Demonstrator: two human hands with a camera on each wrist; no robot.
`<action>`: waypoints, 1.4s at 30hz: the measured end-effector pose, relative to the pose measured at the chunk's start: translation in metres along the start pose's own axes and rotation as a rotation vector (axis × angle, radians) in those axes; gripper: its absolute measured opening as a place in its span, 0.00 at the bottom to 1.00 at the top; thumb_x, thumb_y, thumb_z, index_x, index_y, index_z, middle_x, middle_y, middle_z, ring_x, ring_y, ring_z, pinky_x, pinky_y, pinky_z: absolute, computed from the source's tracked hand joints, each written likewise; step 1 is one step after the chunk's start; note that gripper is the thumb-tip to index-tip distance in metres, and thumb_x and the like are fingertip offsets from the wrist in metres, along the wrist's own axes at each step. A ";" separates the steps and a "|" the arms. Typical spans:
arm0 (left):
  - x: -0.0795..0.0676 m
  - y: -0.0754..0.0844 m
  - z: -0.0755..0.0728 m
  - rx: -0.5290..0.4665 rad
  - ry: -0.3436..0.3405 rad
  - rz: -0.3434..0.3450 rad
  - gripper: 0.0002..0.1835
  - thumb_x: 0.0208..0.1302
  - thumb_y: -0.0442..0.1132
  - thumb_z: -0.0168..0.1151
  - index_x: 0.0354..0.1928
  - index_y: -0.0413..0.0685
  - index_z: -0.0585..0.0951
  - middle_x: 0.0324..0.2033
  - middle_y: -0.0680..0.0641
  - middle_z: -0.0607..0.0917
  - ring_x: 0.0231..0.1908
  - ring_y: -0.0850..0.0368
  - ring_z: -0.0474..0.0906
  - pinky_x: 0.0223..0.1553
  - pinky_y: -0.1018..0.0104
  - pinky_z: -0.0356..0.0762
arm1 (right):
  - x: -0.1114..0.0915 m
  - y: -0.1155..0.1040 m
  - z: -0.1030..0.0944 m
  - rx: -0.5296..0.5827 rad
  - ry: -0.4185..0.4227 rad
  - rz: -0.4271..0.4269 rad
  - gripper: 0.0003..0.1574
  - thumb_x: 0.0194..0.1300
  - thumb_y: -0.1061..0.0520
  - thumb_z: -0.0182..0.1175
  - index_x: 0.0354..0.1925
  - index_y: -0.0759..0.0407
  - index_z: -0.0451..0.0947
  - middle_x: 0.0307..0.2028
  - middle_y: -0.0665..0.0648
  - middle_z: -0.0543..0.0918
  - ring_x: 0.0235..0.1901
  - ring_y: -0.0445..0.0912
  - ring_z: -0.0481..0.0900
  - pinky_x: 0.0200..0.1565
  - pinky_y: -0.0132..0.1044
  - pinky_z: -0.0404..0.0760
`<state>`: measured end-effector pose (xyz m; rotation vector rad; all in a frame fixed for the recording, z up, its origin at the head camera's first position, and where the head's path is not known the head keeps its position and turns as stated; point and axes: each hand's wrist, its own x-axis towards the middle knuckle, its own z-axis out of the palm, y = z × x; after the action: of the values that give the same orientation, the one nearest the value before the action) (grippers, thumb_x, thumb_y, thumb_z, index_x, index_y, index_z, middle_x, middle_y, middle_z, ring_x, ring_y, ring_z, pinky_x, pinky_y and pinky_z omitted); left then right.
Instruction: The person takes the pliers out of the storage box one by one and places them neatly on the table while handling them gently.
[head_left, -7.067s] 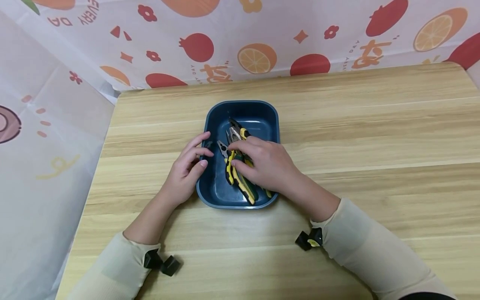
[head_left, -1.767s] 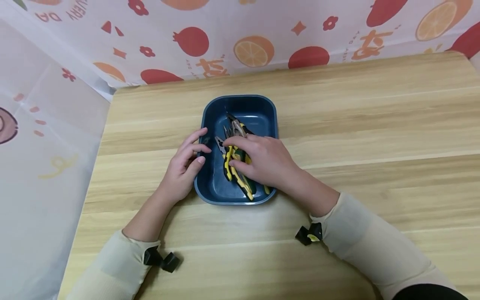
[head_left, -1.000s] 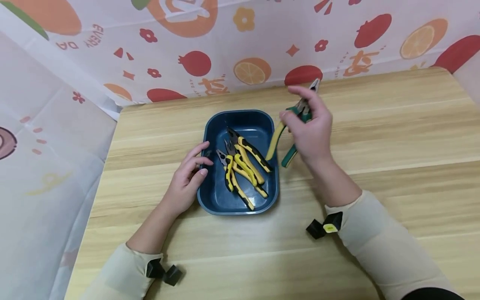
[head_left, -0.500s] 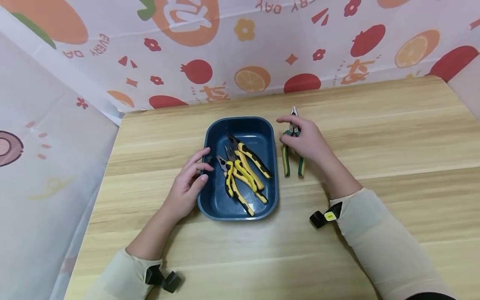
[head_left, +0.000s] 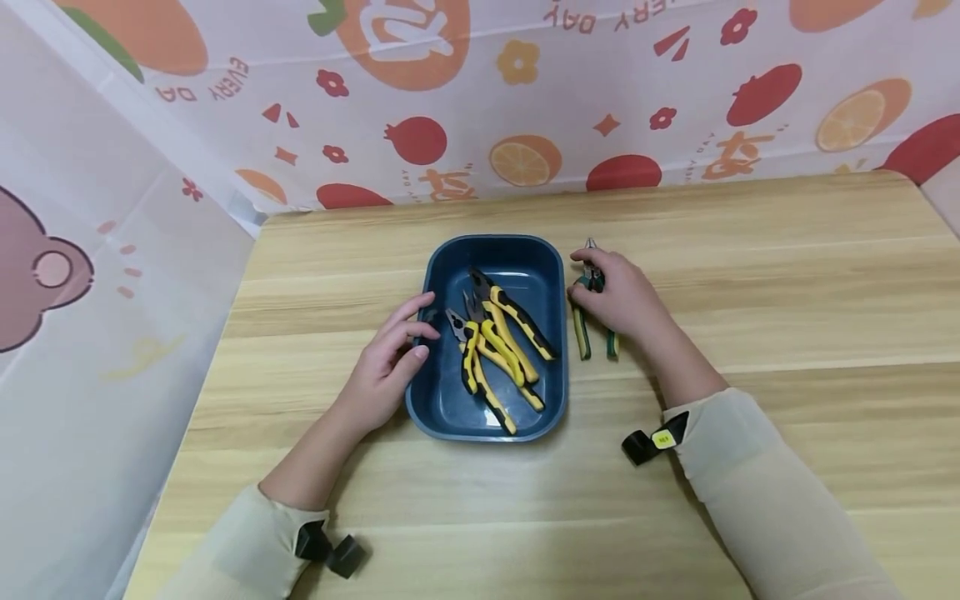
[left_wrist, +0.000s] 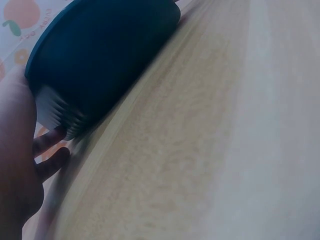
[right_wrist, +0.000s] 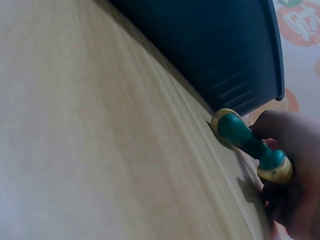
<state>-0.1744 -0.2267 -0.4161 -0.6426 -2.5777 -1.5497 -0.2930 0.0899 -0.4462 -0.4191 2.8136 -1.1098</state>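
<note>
My left hand (head_left: 386,367) holds the left side of a blue plastic bin (head_left: 487,435), with the index and middle fingers over its rim. In the left wrist view, other fingers (left_wrist: 52,162) lie outside by the bin wall. My right hand (head_left: 618,292) grips green-and-yellow-handled pliers (head_left: 582,333) just right of the bin. They point away from me with handles spread, close over the table; my fingers hide part of the head. In the right wrist view, the handle ends (right_wrist: 235,130) face the camera. Several yellow-and-black-handled pliers (head_left: 498,346) lie overlapping inside the bin.
The bin stands on a wood-grain table (head_left: 787,317). Behind the table hangs a fruit-print cloth (head_left: 570,100), and a pale sheet (head_left: 97,400) runs along its left side. Each sleeve cuff carries a small black device (head_left: 652,439).
My right hand has lifted the green-handled pliers out of the bin, swung them right and lowered them beside it. The left hand stays at the bin's left rim. The head view has shifted.
</note>
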 end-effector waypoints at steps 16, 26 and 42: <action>0.000 0.003 0.000 0.007 -0.004 -0.007 0.10 0.67 0.27 0.47 0.46 0.33 0.75 0.69 0.44 0.61 0.69 0.53 0.55 0.53 0.75 0.65 | -0.003 0.000 0.002 -0.077 0.067 0.023 0.31 0.59 0.44 0.59 0.60 0.48 0.71 0.48 0.59 0.71 0.47 0.52 0.66 0.47 0.48 0.69; -0.004 0.003 -0.003 0.007 0.008 -0.015 0.10 0.67 0.27 0.47 0.46 0.34 0.75 0.69 0.43 0.61 0.69 0.53 0.55 0.52 0.76 0.65 | 0.000 -0.005 0.003 -0.093 0.064 0.019 0.31 0.59 0.43 0.59 0.60 0.47 0.70 0.49 0.59 0.70 0.48 0.52 0.66 0.48 0.49 0.70; -0.005 0.002 -0.002 0.015 -0.005 -0.030 0.10 0.68 0.28 0.47 0.46 0.35 0.76 0.69 0.46 0.61 0.69 0.54 0.55 0.55 0.76 0.65 | -0.007 -0.010 0.008 0.065 0.536 -0.278 0.12 0.62 0.58 0.57 0.42 0.59 0.82 0.34 0.59 0.76 0.37 0.52 0.71 0.37 0.41 0.67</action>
<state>-0.1697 -0.2294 -0.4149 -0.6105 -2.6120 -1.5380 -0.2827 0.0793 -0.4456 -0.5989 3.2279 -1.5702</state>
